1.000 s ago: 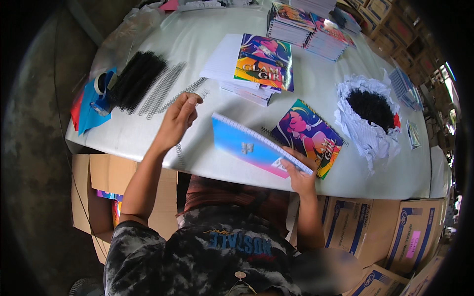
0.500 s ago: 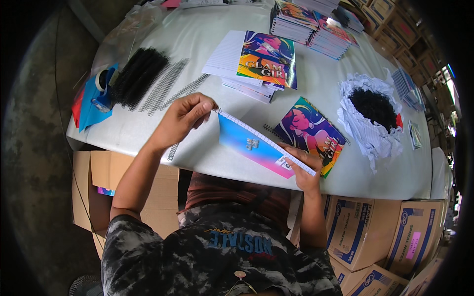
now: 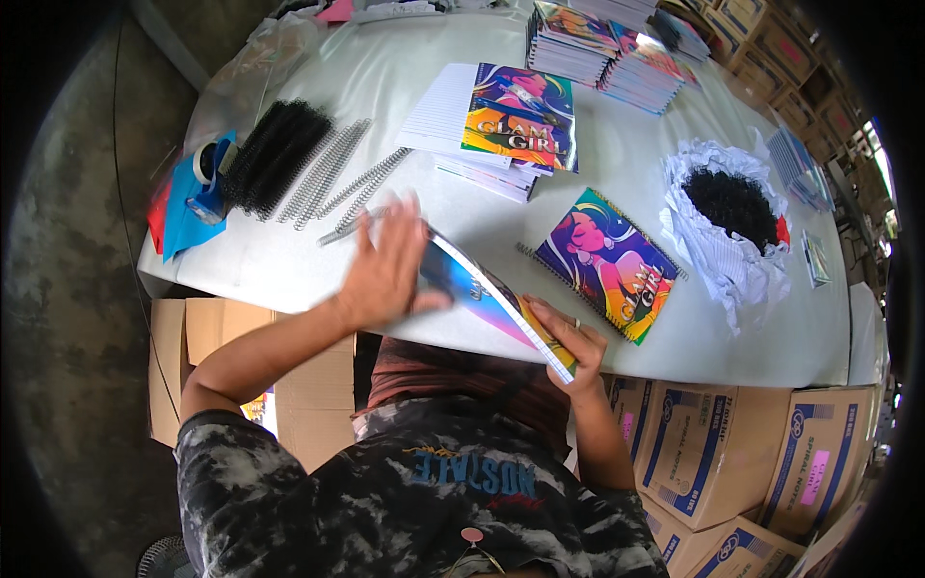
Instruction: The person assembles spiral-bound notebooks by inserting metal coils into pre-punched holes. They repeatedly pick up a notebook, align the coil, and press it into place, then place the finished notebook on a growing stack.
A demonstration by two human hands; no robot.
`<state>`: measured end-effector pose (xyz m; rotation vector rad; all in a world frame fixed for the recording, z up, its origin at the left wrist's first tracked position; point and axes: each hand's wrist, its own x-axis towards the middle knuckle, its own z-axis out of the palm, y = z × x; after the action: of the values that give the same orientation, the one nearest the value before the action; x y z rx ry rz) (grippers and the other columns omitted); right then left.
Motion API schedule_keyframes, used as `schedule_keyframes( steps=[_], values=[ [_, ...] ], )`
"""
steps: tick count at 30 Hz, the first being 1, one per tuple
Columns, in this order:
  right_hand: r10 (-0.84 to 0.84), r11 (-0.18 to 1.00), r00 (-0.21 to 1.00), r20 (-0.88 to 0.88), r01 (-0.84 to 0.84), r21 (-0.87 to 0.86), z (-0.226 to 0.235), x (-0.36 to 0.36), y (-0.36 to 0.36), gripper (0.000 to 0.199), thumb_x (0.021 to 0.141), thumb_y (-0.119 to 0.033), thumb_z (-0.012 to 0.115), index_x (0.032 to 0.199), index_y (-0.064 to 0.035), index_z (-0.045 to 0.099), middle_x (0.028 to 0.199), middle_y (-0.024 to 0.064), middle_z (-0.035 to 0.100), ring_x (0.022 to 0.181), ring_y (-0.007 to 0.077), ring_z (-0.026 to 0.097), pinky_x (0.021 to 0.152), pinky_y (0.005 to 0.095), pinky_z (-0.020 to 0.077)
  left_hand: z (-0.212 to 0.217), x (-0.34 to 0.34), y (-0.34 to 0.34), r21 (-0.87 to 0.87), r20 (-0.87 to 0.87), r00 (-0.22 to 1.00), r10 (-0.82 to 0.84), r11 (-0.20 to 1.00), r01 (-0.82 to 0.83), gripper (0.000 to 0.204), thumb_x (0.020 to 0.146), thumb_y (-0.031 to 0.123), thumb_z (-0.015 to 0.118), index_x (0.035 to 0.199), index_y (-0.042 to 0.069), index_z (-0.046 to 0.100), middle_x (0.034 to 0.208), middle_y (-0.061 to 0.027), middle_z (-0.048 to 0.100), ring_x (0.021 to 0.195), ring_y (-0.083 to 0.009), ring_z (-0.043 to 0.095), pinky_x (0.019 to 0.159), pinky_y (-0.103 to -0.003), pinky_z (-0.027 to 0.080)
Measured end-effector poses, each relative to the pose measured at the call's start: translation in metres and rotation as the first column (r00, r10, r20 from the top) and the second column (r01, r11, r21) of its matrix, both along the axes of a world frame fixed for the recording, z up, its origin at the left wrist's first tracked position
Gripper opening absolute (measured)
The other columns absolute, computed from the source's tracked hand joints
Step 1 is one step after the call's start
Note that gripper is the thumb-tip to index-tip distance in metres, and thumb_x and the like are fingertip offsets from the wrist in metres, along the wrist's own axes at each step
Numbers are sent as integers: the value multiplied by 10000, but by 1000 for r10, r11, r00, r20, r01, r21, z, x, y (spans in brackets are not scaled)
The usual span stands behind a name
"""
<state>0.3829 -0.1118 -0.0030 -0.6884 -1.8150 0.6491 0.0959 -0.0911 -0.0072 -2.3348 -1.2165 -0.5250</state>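
Note:
A colourful notebook [image 3: 487, 294] is tilted on edge at the near side of the white table [image 3: 626, 144]. My left hand [image 3: 385, 270] is blurred, fingers spread, flat against the notebook's left face. At its lower right corner, my right hand [image 3: 568, 342] grips it. Another colourful spiral-bound notebook [image 3: 607, 262] lies flat just right of it. Loose silver spiral coils [image 3: 347, 183] lie behind my left hand.
A stack of lined paper with a colourful cover [image 3: 501, 125] sits mid-table. Black coils [image 3: 275, 154], a tape dispenser [image 3: 207, 173] and blue paper are at the left. A white bag of black coils [image 3: 732, 207] is right. Notebook stacks [image 3: 597, 43] are behind. Cardboard boxes [image 3: 713, 453] stand below.
My left hand moved from the notebook's top edge down onto its left face with fingers spread. The notebook has tipped steeper and nearer to me. My right hand stays at its lower corner.

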Motion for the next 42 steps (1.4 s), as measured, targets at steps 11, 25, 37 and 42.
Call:
schedule_keyframes(
  steps=[11, 25, 37, 42],
  values=[
    [-73, 971, 994, 79, 53, 234, 1, -19, -11, 275, 795, -56, 622, 1036, 75, 610, 948, 232, 648, 863, 307, 662, 771, 349, 513, -9, 4, 15, 384, 197, 939, -281, 903, 189, 1086, 746, 742, 384, 1352, -126, 146, 1427, -333, -22, 1333, -461, -16, 1009, -637, -75],
    [59, 975, 998, 37, -65, 213, -1, -28, -10, 394, 710, 15, 646, 1102, 14, 608, 1043, 190, 632, 914, 292, 649, 764, 353, 522, -6, 15, -15, 350, 311, 847, -432, 880, 320, 952, 735, 692, 497, 1303, -56, 342, 1304, -235, 383, 1195, -368, 375, 1036, -430, 187],
    [100, 966, 995, 25, -103, 237, -3, -35, -5, 416, 698, -12, 673, 1104, 28, 594, 1057, 177, 627, 920, 288, 639, 794, 358, 509, -13, 27, -23, 328, 231, 813, -534, 830, 451, 923, 761, 693, 449, 1333, -16, 308, 1375, -173, 334, 1291, -372, 261, 1070, -546, 143],
    [79, 983, 997, -20, -75, 170, 1, -36, -3, 439, 693, 2, 670, 1123, 19, 585, 1073, 178, 621, 942, 290, 633, 806, 368, 510, -15, 32, -20, 323, 122, 826, -550, 809, 491, 956, 705, 776, 416, 1159, -66, 438, 1170, -280, 422, 1232, -434, 312, 1032, -570, 176]
  ],
)
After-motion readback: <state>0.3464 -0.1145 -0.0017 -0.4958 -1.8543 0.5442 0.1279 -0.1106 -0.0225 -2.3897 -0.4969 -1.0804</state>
